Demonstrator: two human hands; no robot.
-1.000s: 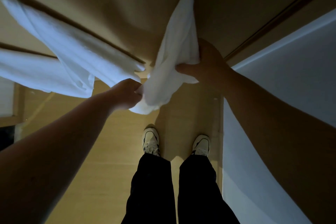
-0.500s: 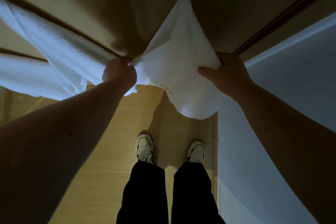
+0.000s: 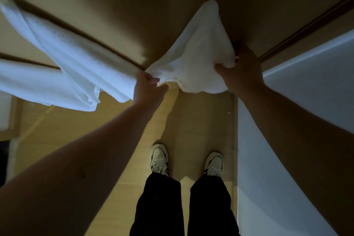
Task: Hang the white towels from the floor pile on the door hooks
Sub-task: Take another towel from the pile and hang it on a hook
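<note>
The small white towel [image 3: 199,51] hung by its top against the door [image 3: 134,11]; the left hand [image 3: 148,90] pinched its lower left corner, the right hand [image 3: 240,71] clutched its right edge; spreading seemed underway; next, likely release and fetch another; the larger towel [image 3: 63,67] hung just beside.

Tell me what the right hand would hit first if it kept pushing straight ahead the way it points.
Probably the wooden door: the right hand grips the hanging towel right beside it. Depth is unclear.
</note>
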